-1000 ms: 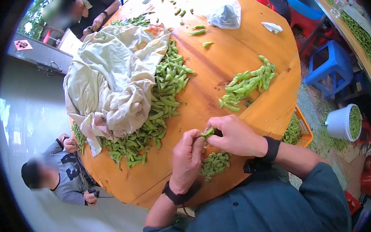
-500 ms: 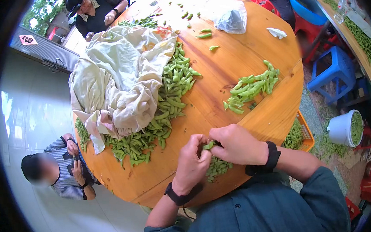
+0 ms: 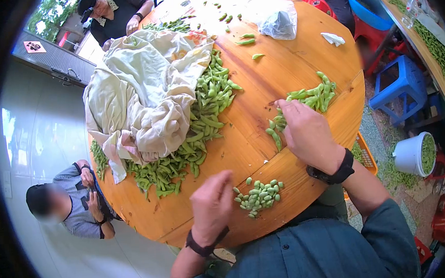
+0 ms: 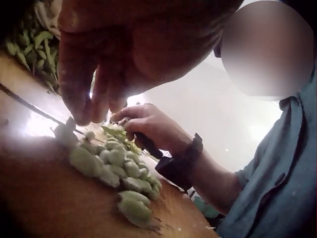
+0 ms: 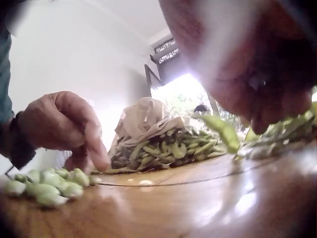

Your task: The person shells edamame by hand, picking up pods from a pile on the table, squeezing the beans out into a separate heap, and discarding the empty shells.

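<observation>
My left hand (image 3: pixel 212 206) hangs over the table at the left side of a small heap of shelled green soybeans (image 3: pixel 259 195). In the right wrist view its fingers point down beside the beans (image 5: pixel 47 187), with nothing seen between them. Over a small bunch of soybean pods (image 3: pixel 311 97) to the right is my right hand (image 3: pixel 306 131), fingers bent down among the pods. One pod (image 5: pixel 223 131) slants up near those fingertips in the right wrist view. The back of the hand hides the fingertips, so I cannot tell whether they pinch a pod.
A large pile of pods (image 3: pixel 208 122) lies left under a crumpled pale cloth (image 3: pixel 143 98). A plastic bag (image 3: pixel 278 22) and white tissue (image 3: pixel 332 39) sit at the far side. Two people sit at the table's left and far edges. A blue stool (image 3: pixel 400 85) and white bucket (image 3: pixel 412 156) stand right.
Both hands were together working on a pod above the beans. They have parted: the right moved up and right to the small bunch, the left drew slightly left and down, uncovering the beans.
</observation>
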Demonstrator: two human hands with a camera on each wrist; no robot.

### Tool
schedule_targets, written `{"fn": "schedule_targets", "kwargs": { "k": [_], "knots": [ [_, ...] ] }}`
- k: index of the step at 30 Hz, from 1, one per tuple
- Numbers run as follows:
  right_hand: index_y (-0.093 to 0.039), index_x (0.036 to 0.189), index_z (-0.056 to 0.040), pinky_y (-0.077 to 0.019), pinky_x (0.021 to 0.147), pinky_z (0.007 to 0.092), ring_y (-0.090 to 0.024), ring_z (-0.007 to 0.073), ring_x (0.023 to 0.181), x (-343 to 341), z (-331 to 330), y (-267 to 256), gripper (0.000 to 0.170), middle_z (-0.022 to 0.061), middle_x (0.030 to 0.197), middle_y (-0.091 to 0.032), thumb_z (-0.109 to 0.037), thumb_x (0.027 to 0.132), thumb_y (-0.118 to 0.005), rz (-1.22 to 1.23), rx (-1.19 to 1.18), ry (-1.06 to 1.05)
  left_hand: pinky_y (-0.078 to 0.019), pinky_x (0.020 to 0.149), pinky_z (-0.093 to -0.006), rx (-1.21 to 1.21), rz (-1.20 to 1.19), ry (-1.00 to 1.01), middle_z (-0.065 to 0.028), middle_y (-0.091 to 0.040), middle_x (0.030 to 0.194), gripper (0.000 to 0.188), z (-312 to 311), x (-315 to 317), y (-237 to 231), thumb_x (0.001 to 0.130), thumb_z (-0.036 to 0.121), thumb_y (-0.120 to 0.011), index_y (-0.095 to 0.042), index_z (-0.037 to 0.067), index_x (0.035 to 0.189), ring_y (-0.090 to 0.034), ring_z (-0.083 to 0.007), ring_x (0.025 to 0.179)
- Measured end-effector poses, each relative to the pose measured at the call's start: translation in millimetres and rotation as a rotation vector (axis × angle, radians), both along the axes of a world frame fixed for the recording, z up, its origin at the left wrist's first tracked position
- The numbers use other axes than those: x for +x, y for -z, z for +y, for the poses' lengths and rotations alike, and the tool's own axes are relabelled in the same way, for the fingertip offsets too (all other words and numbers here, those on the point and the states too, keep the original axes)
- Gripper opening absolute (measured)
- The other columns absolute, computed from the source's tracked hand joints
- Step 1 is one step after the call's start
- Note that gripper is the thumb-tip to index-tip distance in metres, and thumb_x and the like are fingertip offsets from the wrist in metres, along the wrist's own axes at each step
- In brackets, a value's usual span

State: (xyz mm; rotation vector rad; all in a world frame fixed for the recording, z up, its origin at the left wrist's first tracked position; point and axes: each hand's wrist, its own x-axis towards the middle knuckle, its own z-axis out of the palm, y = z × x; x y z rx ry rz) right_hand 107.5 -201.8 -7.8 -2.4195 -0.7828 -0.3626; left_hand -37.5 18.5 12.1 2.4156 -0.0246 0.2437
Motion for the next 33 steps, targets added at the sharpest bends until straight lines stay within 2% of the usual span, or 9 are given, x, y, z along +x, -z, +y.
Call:
{"fn": "schedule_targets", "kwargs": {
  "k": [4, 14, 16, 17, 19, 20, 22, 25, 33],
  "knots": [
    [-0.055, 0.107, 0.0022, -0.0538, 0.077, 0.0436, -0.062, 0.0347, 0.098, -4.9, -0.7, -2.5, 0.025, 0.0191, 0.099, -0.061, -0.001, 0.082, -0.058, -0.014, 0.113, -0.022, -0.0498, 0.066, -0.0407, 0.287, 0.024, -0.275, -0.0148, -0.064, 0.088, 0.020, 38.6, 6.9, 3.7, 0.084, 0.007, -0.070, -0.064, 0.003, 0.103, -0.064, -0.0330, 0.076],
    [-0.054, 0.091, -0.0011, -0.0539, 0.070, 0.0412, -0.061, 0.0317, 0.086, -38.6, 22.2, 2.4, 0.013, 0.0145, 0.088, -0.058, -0.002, 0.079, -0.058, 0.198, -0.044, -0.374, -0.0499, 0.066, -0.0399, 0.427, 0.083, -0.265, -0.0165, -0.064, 0.092, 0.013, 42.7, 4.9, 12.0, 0.090, 0.013, -0.066, -0.064, 0.003, 0.098, -0.063, -0.0352, 0.076],
    [-0.054, 0.090, -0.0011, -0.0538, 0.068, 0.0420, -0.061, 0.0314, 0.085, -33.0, 23.4, 8.9, 0.011, 0.0138, 0.086, -0.058, -0.004, 0.081, -0.060, 0.117, 0.066, -0.292, -0.0498, 0.065, -0.0331, 0.144, 0.103, -0.254, -0.0108, -0.066, 0.085, 0.011, 34.0, 4.9, 11.3, 0.094, 0.010, -0.064, -0.064, 0.000, 0.098, -0.064, -0.0200, 0.072],
    [-0.054, 0.090, -0.0011, -0.0538, 0.068, 0.0420, -0.061, 0.0314, 0.085, -29.8, 20.7, 8.3, 0.011, 0.0138, 0.086, -0.058, -0.004, 0.081, -0.060, 0.118, 0.063, -0.288, -0.0498, 0.065, -0.0331, 0.140, 0.103, -0.250, -0.0108, -0.066, 0.085, 0.011, 29.5, 4.8, 12.1, 0.094, 0.010, -0.064, -0.064, 0.000, 0.098, -0.064, -0.0200, 0.072],
    [-0.056, 0.093, -0.0031, -0.0537, 0.067, 0.0422, -0.061, 0.0315, 0.084, -22.6, 12.4, 5.8, 0.012, 0.0126, 0.084, -0.059, -0.007, 0.083, -0.061, 0.010, 0.044, -0.174, -0.0495, 0.062, -0.0268, -0.482, 0.242, -0.266, -0.0067, -0.069, 0.086, 0.011, 19.9, 5.8, 14.0, 0.098, 0.011, -0.061, -0.063, 0.000, 0.102, -0.064, -0.0125, 0.073],
    [-0.056, 0.093, -0.0031, -0.0537, 0.067, 0.0422, -0.061, 0.0315, 0.084, -20.8, 9.1, 2.2, 0.012, 0.0126, 0.084, -0.059, -0.007, 0.083, -0.061, 0.008, 0.038, -0.170, -0.0495, 0.062, -0.0268, -0.487, 0.241, -0.260, -0.0067, -0.069, 0.086, 0.011, 14.0, 7.0, 11.7, 0.098, 0.011, -0.061, -0.063, 0.000, 0.102, -0.064, -0.0125, 0.073],
    [-0.058, 0.095, -0.0034, -0.0528, 0.065, 0.0445, -0.064, 0.0328, 0.079, -18.1, 3.0, -5.3, 0.012, 0.0144, 0.081, -0.061, -0.010, 0.086, -0.062, 0.088, -0.006, -0.154, -0.0505, 0.061, -0.0224, -0.938, 0.377, -0.270, -0.0034, -0.068, 0.089, 0.011, 1.6, 10.2, 3.4, 0.098, 0.008, -0.062, -0.062, 0.001, 0.106, -0.063, -0.0095, 0.072],
    [-0.063, 0.095, -0.0010, -0.0528, 0.065, 0.0457, -0.067, 0.0348, 0.076, -30.9, 8.0, -3.6, 0.012, 0.0175, 0.079, -0.066, -0.011, 0.087, -0.061, 0.339, 0.306, -0.293, -0.0507, 0.062, -0.0203, -0.980, 0.387, -0.270, -0.0012, -0.066, 0.087, 0.014, -12.8, 16.1, 1.2, 0.095, 0.003, -0.065, -0.062, 0.003, 0.109, -0.062, -0.0069, 0.072],
    [-0.066, 0.093, 0.0060, -0.0547, 0.065, 0.0391, -0.070, 0.0293, 0.069, -43.1, 16.5, -5.3, 0.019, 0.0199, 0.077, -0.069, -0.011, 0.086, -0.061, 0.931, 0.492, -0.352, -0.0529, 0.066, -0.0212, -0.946, 0.307, -0.232, -0.0002, -0.065, 0.092, 0.017, -32.1, 17.7, 9.4, 0.092, -0.001, -0.067, -0.062, 0.000, 0.109, -0.062, -0.0054, 0.076]
  ]
}}
